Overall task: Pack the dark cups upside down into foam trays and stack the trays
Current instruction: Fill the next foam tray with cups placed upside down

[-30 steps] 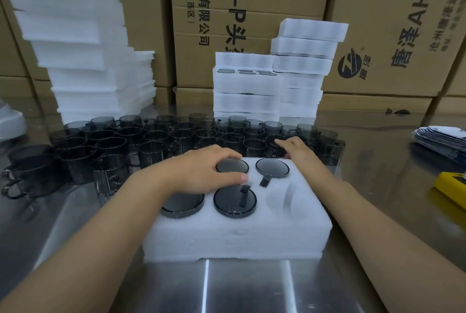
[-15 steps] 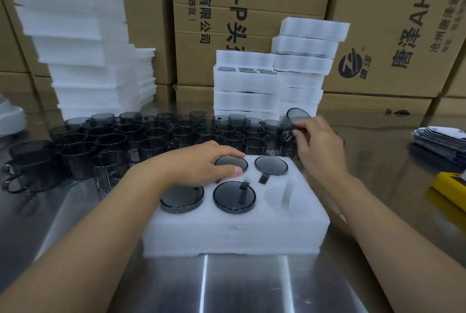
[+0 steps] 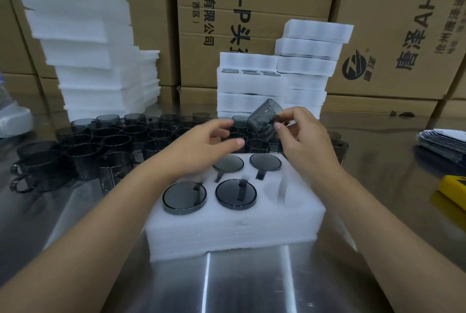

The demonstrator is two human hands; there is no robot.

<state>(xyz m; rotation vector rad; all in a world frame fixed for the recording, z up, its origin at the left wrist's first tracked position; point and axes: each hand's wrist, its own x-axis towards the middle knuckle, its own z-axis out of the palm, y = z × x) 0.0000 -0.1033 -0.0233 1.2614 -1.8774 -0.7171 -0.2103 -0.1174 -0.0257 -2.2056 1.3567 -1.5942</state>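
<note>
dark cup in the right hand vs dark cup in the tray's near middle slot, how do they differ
The held dark translucent plastic cup is tilted in the air; the seated dark translucent plastic cup sits upside down in the white foam tray. The right hand grips the held cup; nothing touches the seated cup. The held cup shows its side wall; the seated cup only base and handle. Both look equally smoky.

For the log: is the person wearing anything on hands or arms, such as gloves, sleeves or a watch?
Nothing shows. The left hand and right hand are ungloved, no rings seen. The left forearm and right forearm are bare to the frame's edge: no sleeve, watch or band in view.
</note>
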